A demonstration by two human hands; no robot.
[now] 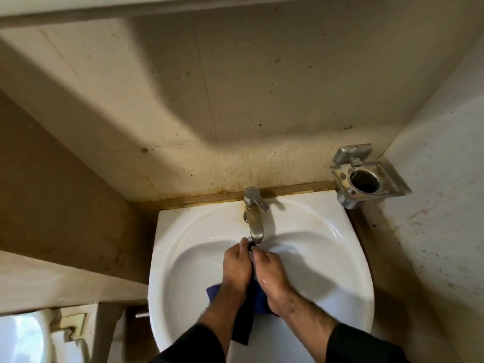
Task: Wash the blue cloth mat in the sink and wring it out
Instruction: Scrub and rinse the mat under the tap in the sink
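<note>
I see both hands, left hand (237,265) and right hand (269,271), gripping the blue cloth mat (251,305) under the faucet (254,218), apparently running

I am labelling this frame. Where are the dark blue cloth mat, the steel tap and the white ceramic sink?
dark blue cloth mat (213,290), head view, left corner.
steel tap (254,221), head view, spout.
white ceramic sink (348,260), head view, right rim.
</note>
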